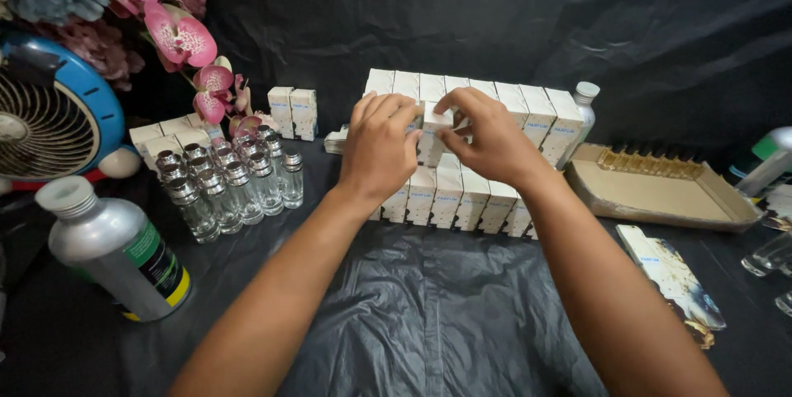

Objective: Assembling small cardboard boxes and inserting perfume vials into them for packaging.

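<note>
My left hand and my right hand meet over a small white carton, both gripping it by the fingertips. Right behind and below them stands a block of matching white cartons, stacked in rows on black plastic sheeting. The hands cover the middle of that stack.
A cluster of several small clear glass bottles with silver caps stands to the left. A silver metal can lies at the near left, by a blue fan and pink flowers. A cardboard tray and flat printed cartons lie at the right.
</note>
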